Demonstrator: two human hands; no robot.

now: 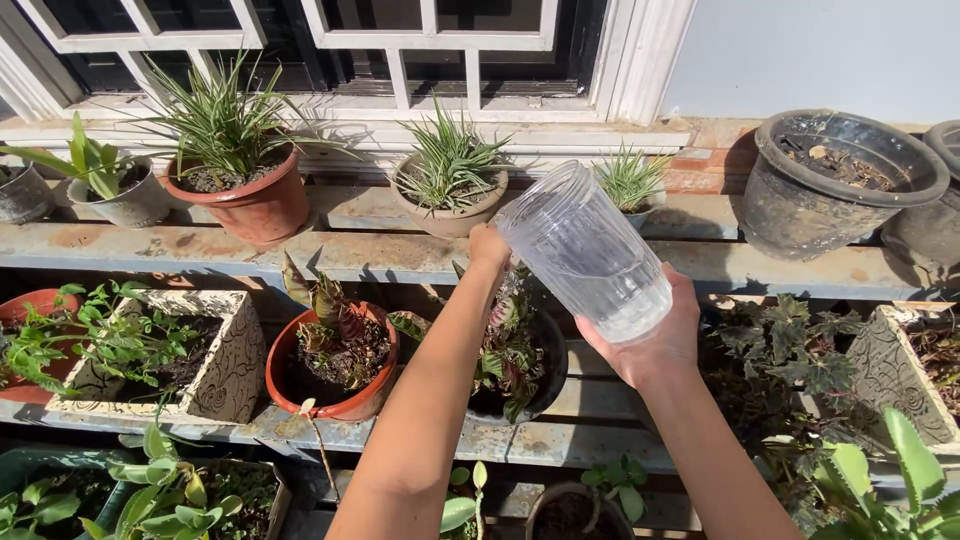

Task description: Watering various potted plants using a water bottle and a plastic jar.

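Note:
A clear ribbed plastic cup (588,252) is held tilted, its mouth pointing up and to the left, with a little water at its base. My right hand (655,340) cups its bottom from below. My left hand (488,245) grips the cup's rim on the left side. The cup hovers above a dark pot (545,375) of red-green leaves and just in front of a tan pot (450,215) holding a spiky striped plant on the upper shelf.
Tiered concrete shelves (360,255) hold several potted plants: an orange pot (255,205) of striped grass, a red pot (335,400), a patterned square planter (232,365), a big black pot (810,205) of soil at right. A barred window (400,60) stands behind.

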